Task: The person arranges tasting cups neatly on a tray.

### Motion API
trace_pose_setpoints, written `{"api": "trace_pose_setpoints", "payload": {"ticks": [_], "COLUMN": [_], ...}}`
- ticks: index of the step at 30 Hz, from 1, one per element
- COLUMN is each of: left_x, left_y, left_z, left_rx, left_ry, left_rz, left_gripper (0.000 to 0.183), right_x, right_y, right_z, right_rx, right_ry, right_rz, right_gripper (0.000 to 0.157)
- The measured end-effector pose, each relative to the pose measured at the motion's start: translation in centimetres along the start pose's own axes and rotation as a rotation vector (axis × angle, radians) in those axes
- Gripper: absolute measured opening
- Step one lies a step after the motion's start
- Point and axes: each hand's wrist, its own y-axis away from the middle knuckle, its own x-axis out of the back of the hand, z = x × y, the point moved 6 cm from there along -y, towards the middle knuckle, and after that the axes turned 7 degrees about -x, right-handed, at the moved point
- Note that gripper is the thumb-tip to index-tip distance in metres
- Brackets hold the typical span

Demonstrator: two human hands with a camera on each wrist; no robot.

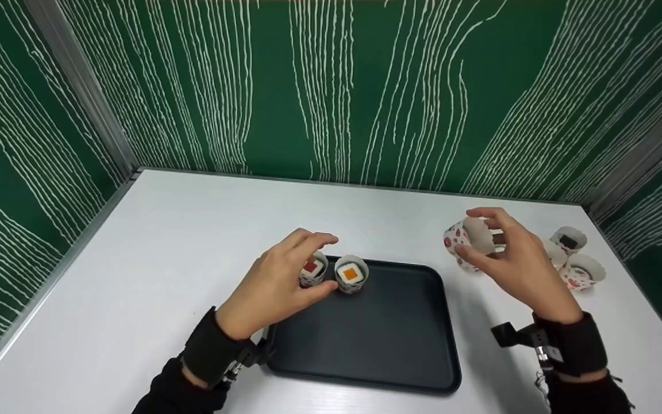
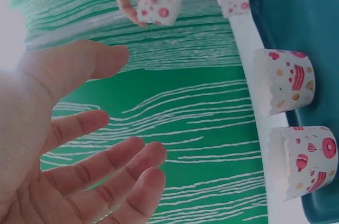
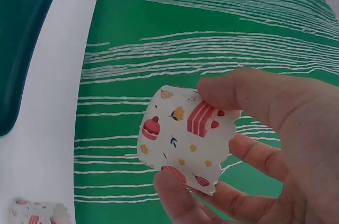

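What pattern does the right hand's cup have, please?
White cup with printed red sweets, yellow flowers; best: right wrist view.

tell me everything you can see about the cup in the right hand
The cup looks like white paper or thin card, printed with red and pink sweets, including a cake slice, plus small yellow flowers and dark sprigs. Its rim is scalloped. It is tipped on its side, the mouth turned toward the palm of the right hand, which pinches it between thumb and fingers. It is held up off the table, to the right of the dark tray. Whether it holds anything is unclear.
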Motion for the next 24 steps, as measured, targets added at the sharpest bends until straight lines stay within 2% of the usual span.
{"api": "trace_pose_setpoints", "payload": {"ticks": [10, 24], "left_x": [-0.1, -0.2], "left_y": [0.0, -0.6], "left_z": [0.3, 1.1], "left_rx": [0.008, -0.011], "left_ry": [0.001, 0.026], "left_rz": [-0.005, -0.003], "left_gripper": [0.060, 0.061], "right_x": [-0.5, -0.5], "right_y": [1.6, 2.4], "right_z": [-0.6, -1.8], "right_rx": [0.026, 0.036], "right_ry": [-0.035, -0.098], "right_rz": [0.007, -0.032], "right_gripper": [0.061, 0.059]}}
